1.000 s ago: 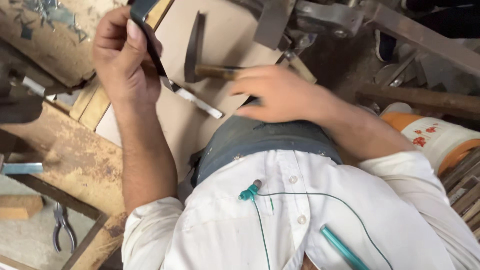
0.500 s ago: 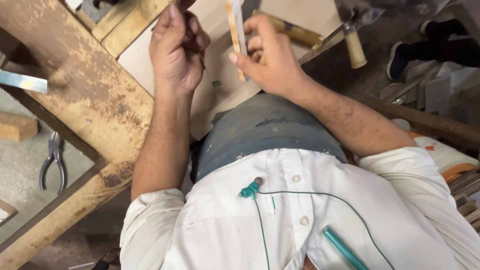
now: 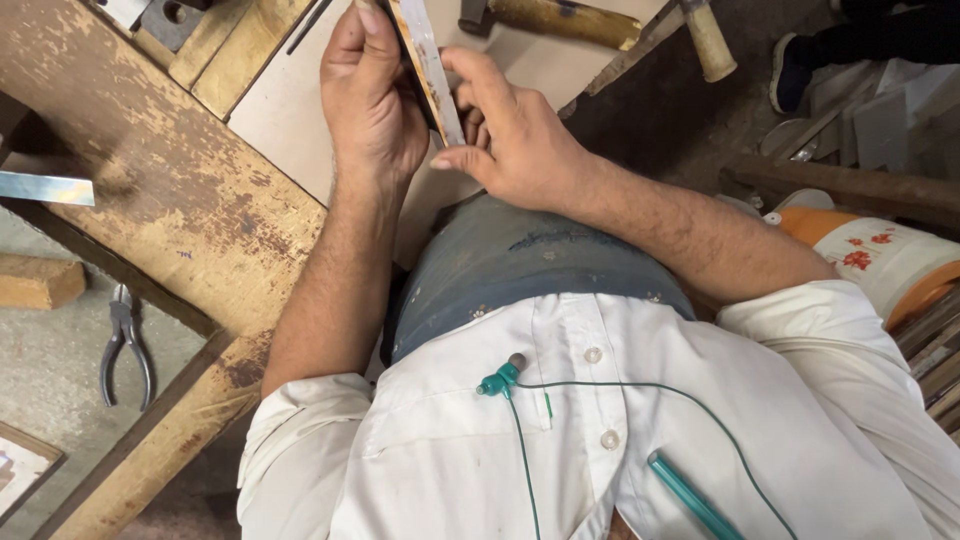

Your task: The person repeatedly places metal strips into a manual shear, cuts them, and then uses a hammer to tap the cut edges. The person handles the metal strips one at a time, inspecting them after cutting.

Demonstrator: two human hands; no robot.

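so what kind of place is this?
Likely a small craft workshop: a worn wooden workbench, hammers lying on it, pliers on the floor. Both hands hold a flat metal strip.

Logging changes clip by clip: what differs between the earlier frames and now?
The right hand left the bench and came up to the flat metal strip; both hands now pinch it, the left hand alongside. The pliers on the floor and the wooden-handled hammers lie as before.
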